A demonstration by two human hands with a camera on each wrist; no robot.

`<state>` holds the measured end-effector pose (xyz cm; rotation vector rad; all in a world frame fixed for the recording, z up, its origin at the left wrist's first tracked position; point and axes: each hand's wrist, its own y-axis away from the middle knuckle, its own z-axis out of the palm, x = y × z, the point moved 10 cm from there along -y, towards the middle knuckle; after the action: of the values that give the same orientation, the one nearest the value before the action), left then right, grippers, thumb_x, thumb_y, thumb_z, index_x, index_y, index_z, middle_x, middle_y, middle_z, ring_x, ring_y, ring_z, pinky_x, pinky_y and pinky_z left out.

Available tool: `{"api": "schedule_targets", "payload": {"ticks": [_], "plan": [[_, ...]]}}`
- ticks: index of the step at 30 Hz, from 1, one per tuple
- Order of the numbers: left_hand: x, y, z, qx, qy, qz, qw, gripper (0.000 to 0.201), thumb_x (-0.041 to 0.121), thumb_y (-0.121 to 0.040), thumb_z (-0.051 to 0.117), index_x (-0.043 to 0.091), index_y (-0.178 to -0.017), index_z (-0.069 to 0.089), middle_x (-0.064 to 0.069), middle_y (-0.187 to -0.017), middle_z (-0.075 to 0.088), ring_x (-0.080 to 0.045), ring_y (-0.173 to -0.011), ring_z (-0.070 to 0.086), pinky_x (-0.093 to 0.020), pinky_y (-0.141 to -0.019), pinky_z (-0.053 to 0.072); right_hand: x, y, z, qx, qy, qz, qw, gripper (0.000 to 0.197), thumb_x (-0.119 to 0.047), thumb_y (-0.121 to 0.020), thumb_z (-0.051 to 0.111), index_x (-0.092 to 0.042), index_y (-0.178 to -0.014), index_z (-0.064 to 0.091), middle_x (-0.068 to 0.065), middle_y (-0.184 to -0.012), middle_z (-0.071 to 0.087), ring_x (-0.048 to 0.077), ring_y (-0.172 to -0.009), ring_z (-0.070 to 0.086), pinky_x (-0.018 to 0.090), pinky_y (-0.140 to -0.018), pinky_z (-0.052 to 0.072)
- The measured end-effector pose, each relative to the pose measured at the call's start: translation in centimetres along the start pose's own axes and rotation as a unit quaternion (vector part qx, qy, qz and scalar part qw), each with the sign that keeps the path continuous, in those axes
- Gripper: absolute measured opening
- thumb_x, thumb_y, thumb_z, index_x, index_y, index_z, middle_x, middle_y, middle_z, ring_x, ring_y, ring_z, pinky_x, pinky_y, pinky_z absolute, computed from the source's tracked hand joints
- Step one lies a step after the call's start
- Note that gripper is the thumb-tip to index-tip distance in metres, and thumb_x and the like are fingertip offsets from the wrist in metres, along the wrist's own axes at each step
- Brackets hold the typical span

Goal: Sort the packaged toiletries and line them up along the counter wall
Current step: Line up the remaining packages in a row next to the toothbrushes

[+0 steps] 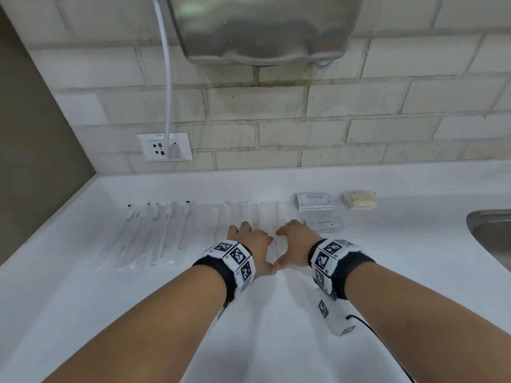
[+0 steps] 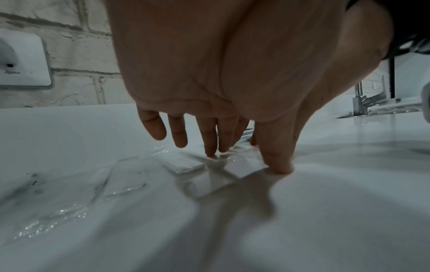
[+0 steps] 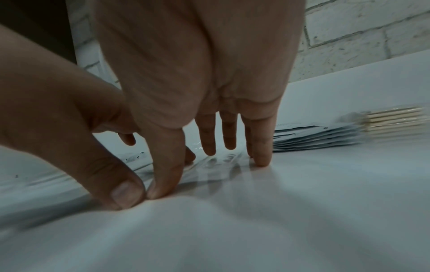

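While both thumbs touch, clear packet (image 1: pixel 277 244) between left hand (image 1: pixel 253 244), right hand (image 1: pixel 297 241)

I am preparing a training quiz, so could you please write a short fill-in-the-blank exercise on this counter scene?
1. The white sachets printed "Shampoo with Conditioner" lie stacked to the ___ of the beige packets.
2. The clear packet nearer the person than the sachets is labelled ___.
3. The white cable runs down to the ___ on the wall.
4. The left hand and right hand touch at the ___.

Answers: left; Toothpaste; socket; thumbs
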<state>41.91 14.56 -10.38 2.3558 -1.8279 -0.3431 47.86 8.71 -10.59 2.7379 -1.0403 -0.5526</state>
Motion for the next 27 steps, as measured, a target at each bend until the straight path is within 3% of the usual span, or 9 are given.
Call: {"api": "schedule_targets", "payload": {"ticks": [5, 9, 12, 16, 23, 27], "plan": [[0.0, -0.3, 0.1, -0.011, -0.001, -0.001, 1.000, 0.060, 0.065, -0.077, 0.055, 0.024, -0.121, 0.057, 0.007, -0.127, 0.058, -0.027, -0.121, 0.039, -0.041, -0.094, 0.028, -0.7, 0.1, -0.3, -0.006, 0.034, 0.018, 0.999, 0.087, -0.040, -0.069, 0.081, -0.008, -0.141, 0.043, 0.009, -0.140, 0.044, 0.027, -0.126, 0.050, 0.038, -0.103, 0.045], [-0.2, -0.1, 0.2, -0.002, 0.003, -0.016, 1.000, 0.070, 0.065, -0.078, 0.054, 0.022, -0.134, 0.050, 0.006, -0.141, 0.049, -0.028, -0.128, 0.035, -0.043, -0.098, 0.027, -0.4, 0.4, -0.4, -0.007, 0.035, 0.026, 0.999, 0.082, -0.044, -0.070, 0.080, -0.004, -0.135, 0.048, 0.011, -0.135, 0.048, 0.026, -0.121, 0.053, 0.035, -0.100, 0.047], [-0.4, 0.1, 0.3, -0.009, 0.009, -0.016, 1.000, 0.064, 0.065, -0.080, 0.052, 0.023, -0.129, 0.054, 0.007, -0.138, 0.052, -0.027, -0.126, 0.036, -0.043, -0.097, 0.026, -0.2, 0.6, -0.6, -0.001, 0.039, 0.036, 0.999, 0.077, -0.049, -0.071, 0.078, -0.003, -0.128, 0.053, 0.011, -0.127, 0.054, 0.024, -0.116, 0.054, 0.031, -0.093, 0.048], [-0.2, 0.4, 0.4, -0.012, 0.012, -0.009, 1.000, 0.064, 0.064, -0.083, 0.049, 0.025, -0.134, 0.051, 0.008, -0.140, 0.051, -0.026, -0.129, 0.035, -0.044, -0.098, 0.025, -0.1, 0.7, -0.6, 0.001, 0.026, 0.046, 0.999, 0.077, -0.048, -0.073, 0.077, -0.002, -0.128, 0.052, 0.011, -0.127, 0.055, 0.024, -0.117, 0.054, 0.030, -0.094, 0.047], [-0.1, 0.6, 0.5, -0.035, 0.027, -0.003, 0.999, 0.066, 0.061, -0.085, 0.050, 0.030, -0.142, 0.042, 0.012, -0.157, 0.029, -0.026, -0.142, 0.022, -0.046, -0.108, 0.017, 0.5, 1.0, -0.5, 0.011, 0.000, 0.068, 0.998, 0.077, -0.044, -0.071, 0.080, -0.002, -0.129, 0.050, 0.012, -0.129, 0.051, 0.025, -0.117, 0.054, 0.028, -0.089, 0.046], [0.0, 0.4, 0.4, -0.038, 0.018, -0.003, 0.999, 0.068, 0.061, -0.084, 0.052, 0.030, -0.143, 0.041, 0.013, -0.156, 0.031, -0.025, -0.142, 0.022, -0.045, -0.108, 0.018, 0.3, 0.9, -0.4, 0.011, 0.006, 0.070, 0.997, 0.069, -0.045, -0.070, 0.080, -0.002, -0.117, 0.054, 0.010, -0.113, 0.051, 0.021, -0.096, 0.052, 0.027, -0.077, 0.044]]}}
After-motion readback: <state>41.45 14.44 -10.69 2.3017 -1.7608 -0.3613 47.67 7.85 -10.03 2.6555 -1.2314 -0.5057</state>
